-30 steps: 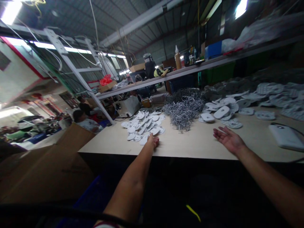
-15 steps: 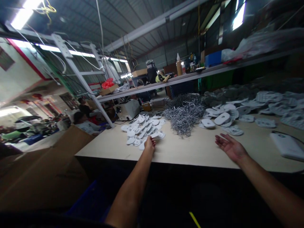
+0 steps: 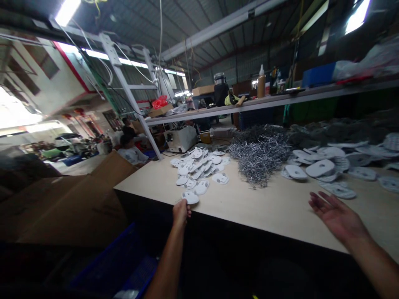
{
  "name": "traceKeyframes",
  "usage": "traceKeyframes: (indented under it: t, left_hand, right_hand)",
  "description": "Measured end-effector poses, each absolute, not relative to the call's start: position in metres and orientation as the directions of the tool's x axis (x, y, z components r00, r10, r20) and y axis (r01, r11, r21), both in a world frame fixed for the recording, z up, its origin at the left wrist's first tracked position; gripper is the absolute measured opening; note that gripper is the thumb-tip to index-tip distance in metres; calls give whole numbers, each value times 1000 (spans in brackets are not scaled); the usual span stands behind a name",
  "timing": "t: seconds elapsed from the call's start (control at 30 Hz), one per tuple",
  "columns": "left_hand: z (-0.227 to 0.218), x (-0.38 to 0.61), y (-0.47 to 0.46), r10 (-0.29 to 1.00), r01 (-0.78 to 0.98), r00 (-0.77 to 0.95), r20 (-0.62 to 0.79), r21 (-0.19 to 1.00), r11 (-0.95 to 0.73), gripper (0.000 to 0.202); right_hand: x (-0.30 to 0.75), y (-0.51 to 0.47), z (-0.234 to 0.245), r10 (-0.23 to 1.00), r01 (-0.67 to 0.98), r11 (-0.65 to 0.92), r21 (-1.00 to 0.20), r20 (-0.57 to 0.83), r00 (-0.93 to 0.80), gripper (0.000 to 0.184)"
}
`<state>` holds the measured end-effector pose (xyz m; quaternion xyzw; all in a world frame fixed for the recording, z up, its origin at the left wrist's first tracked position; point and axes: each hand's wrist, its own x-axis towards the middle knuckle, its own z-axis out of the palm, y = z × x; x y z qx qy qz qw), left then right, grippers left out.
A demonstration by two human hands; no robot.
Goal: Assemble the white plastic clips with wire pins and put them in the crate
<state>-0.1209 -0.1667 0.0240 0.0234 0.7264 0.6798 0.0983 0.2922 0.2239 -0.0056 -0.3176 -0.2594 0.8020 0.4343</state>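
My left hand (image 3: 181,211) is at the near edge of the wooden table (image 3: 255,203), fingers closed on a white oval plastic piece (image 3: 190,197). Just beyond it lies a heap of the same white pieces (image 3: 199,168). My right hand (image 3: 338,216) rests palm up on the table to the right, fingers apart and holding nothing. A tangled pile of metal wire clips (image 3: 260,155) sits in the middle of the table. More white and grey oval pieces (image 3: 321,168) are spread to its right.
A long shelf (image 3: 280,99) with bottles and boxes runs above the table's far side. Cardboard boxes (image 3: 81,195) stand to the left, a blue crate (image 3: 124,265) below them. People (image 3: 129,145) sit in the background at left near a white metal frame (image 3: 131,87).
My left hand has pulled back from the white heap to the table's edge with one white piece in its fingers. The camera has swung left and my right hand has drifted slightly right.
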Motion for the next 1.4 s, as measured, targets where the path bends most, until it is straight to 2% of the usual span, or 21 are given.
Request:
traceKeyframes:
  t: [0.2,0.33,0.43,0.5,0.53,0.57,0.63,0.7,0.73,0.83,0.93,1.0,1.1,1.2,1.3,1.4]
  left_hand:
    - [33,-110,-123,302,-168,-940,-159,986,-3,25]
    - [41,-88,-125,334,-208,-925,-180,977,-49,31]
    - [39,-74,-128,396,-253,-893,-215,967,-44,37]
    - [34,-68,-127,438,-241,-873,-215,970,-3,40]
    - [30,-66,-126,460,-218,-864,-205,976,24,42]
    - [27,-65,-124,481,-184,-856,-188,981,56,43]
    - [21,-66,-123,523,-105,-838,-153,987,121,45]
    - [21,-69,-122,564,-47,-813,-144,982,183,45]
    - [23,-71,-122,584,-30,-797,-154,976,217,45]
    - [34,-74,-119,623,-30,-754,-209,958,285,46]
    - [44,-70,-114,609,-105,-760,-225,968,227,42]
    - [45,-66,-112,571,-197,-780,-255,967,163,40]
    - [43,-62,-115,518,-337,-785,-339,936,102,42]
    - [41,-58,-128,524,-412,-768,-368,910,35,43]
    - [39,-51,-144,534,-467,-755,-380,884,-31,43]
    - [36,-42,-150,490,-526,-757,-433,848,-63,44]
  right_hand:
    - [298,232,-19,865,-552,-485,-679,-277,-419,30]
    - [303,223,-10,867,-652,-497,-573,-288,-407,29]
    - [304,214,1,880,-706,-471,-528,-227,-417,33]
    - [302,212,6,882,-701,-459,-545,-189,-431,33]
    - [300,212,7,882,-670,-451,-589,-180,-436,31]
    - [297,214,8,888,-597,-420,-684,-174,-425,29]
    - [289,221,9,920,-326,-276,-904,-150,-362,27]
    - [277,233,11,955,-20,-97,-995,-87,-282,31]
    - [269,241,13,966,84,-25,-996,-46,-253,35]
    - [242,270,23,974,249,113,-962,58,-221,52]
    - [213,299,36,973,418,177,-891,94,-212,65]
    - [197,315,40,976,506,174,-845,79,-204,66]
    - [183,328,39,975,561,170,-810,57,-214,56]
    - [185,330,31,975,534,159,-830,47,-217,47]
    - [206,322,25,980,443,97,-891,8,-197,44]
    - [238,305,22,968,308,1,-951,-77,-239,41]
